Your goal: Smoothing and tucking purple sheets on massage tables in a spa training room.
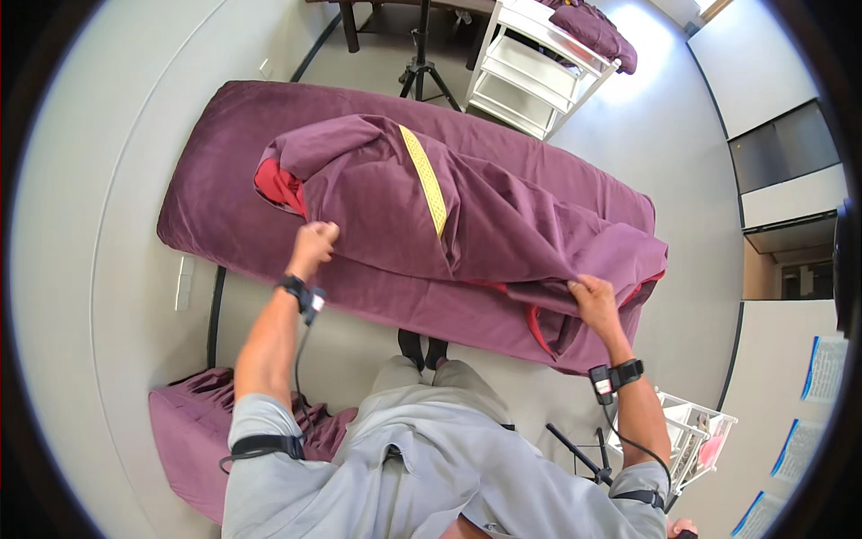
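Note:
A purple cloth cover point(377, 195) with a red lining point(279, 185) and a yellow patterned band point(424, 178) lies rumpled along a massage bed point(222, 155) dressed in purple. My left hand point(314, 246) is closed on the cover's near edge, toward the left end of the bed. At the right, my right hand point(594, 300) pinches the cloth between thumb and fingers. Below that hand the cover hangs in loose folds, and strips of red lining show. What lies under the cover, if anything, is hidden.
Beyond the bed stand a black tripod point(421, 67) and a white shelf trolley point(525, 81) with purple fabric on top. A purple-covered seat point(195, 431) is at lower left. Another white trolley point(687, 431) and black stand legs point(586, 455) are at lower right. Cables run along both forearms.

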Demonstrator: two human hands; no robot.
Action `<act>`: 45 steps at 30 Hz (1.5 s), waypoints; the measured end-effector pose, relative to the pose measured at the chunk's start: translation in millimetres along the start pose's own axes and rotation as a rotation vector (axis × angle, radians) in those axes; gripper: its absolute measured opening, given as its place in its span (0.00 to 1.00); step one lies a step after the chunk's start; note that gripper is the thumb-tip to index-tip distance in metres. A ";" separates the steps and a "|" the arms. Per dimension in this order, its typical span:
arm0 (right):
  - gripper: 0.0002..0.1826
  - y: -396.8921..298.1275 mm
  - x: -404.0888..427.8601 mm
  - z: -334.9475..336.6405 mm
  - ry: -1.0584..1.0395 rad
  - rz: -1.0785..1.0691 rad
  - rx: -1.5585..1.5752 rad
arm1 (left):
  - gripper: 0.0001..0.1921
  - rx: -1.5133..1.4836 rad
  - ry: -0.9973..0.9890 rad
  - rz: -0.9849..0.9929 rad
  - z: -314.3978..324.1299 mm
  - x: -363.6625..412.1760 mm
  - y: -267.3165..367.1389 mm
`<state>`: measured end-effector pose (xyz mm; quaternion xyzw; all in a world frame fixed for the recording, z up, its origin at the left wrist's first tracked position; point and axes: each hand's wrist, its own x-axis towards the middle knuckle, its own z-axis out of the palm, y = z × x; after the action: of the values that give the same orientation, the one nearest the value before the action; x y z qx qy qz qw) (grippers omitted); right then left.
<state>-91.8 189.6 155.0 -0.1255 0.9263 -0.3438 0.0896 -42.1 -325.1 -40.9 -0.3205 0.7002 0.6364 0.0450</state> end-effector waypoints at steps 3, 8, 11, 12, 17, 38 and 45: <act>0.10 17.6 -10.5 19.8 -0.034 0.158 0.024 | 0.29 -0.001 -0.153 -0.159 50.6 -32.7 -17.0; 0.10 36.2 -36.8 23.5 -0.080 0.154 0.002 | 0.29 0.018 -0.075 -0.207 103.0 -48.4 4.7; 0.10 47.1 -52.8 28.4 -0.129 0.177 0.043 | 0.23 0.342 0.202 0.288 124.5 -32.5 31.6; 0.10 45.8 -55.2 29.8 -0.141 0.123 0.006 | 0.24 0.340 0.185 0.323 128.4 -23.5 40.8; 0.09 58.5 -75.2 40.0 -0.199 0.037 -0.043 | 0.28 0.499 0.084 0.134 171.1 2.3 85.1; 0.25 34.4 -6.5 85.0 -0.536 0.076 -0.411 | 0.31 0.661 0.647 0.020 -9.5 62.1 -12.6; 0.44 -83.3 135.8 214.5 -0.061 0.071 -0.395 | 0.17 0.072 0.022 -0.057 -4.5 61.1 -24.8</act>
<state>-152.8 -43.1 38.8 -0.1183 0.9764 -0.1484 0.1031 -76.3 -352.8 -90.2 -0.3456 0.7138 0.6054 0.0669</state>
